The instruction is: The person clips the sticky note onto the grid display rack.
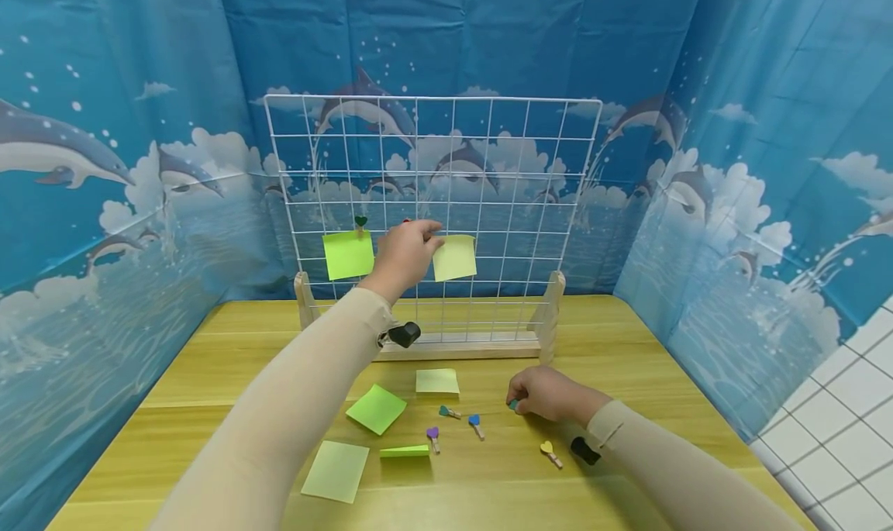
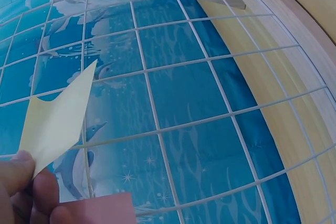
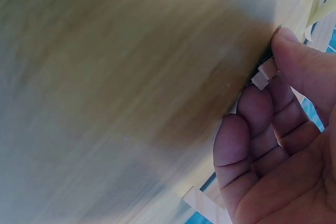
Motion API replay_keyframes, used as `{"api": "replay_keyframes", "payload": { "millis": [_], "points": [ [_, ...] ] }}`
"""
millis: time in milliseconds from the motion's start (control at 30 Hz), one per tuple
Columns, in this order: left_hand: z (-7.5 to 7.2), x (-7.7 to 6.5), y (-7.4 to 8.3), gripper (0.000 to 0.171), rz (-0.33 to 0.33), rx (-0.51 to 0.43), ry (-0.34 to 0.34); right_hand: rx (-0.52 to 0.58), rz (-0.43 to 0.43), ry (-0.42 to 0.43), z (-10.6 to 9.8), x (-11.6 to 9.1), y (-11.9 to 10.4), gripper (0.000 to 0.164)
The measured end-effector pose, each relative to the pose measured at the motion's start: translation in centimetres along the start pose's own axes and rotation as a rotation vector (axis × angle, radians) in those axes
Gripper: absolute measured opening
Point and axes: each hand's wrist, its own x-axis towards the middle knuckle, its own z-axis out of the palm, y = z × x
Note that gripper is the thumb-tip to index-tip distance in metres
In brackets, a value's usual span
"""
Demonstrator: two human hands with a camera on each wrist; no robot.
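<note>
My left hand (image 1: 408,253) pinches a pale yellow sticky note (image 1: 455,258) by its upper left corner, in front of the white wire grid (image 1: 507,205). In the left wrist view that note (image 2: 60,114) is bent and stands out toward the camera. Below it shows a pink note (image 2: 107,209), partly covered by the fingers. A bright green note (image 1: 348,256) hangs left of the hand from a clip with a dark green heart (image 1: 360,222). Low over the table, my right hand (image 1: 551,393) holds a small wooden clip (image 3: 265,73) with a teal heart (image 1: 513,404) between thumb and fingers.
On the wooden table (image 1: 628,376) lie a purple heart clip (image 1: 433,438), a blue one (image 1: 476,425), a teal one (image 1: 449,412) and a yellow one (image 1: 550,453). Several green and pale yellow notes (image 1: 336,471) lie to their left and behind. Wooden feet (image 1: 551,318) support the grid.
</note>
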Motion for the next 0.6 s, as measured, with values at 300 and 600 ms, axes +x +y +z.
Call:
{"api": "replay_keyframes", "payload": {
  "millis": [300,600],
  "points": [
    [0.0,0.02,0.58,0.037,-0.051,0.016,0.037,0.006,0.008,-0.002,0.02,-0.05,-0.07,0.017],
    [-0.11,0.18,0.87,0.033,-0.059,0.068,0.063,0.007,-0.002,-0.001,-0.12,0.0,-0.13,0.016]
  ]
}}
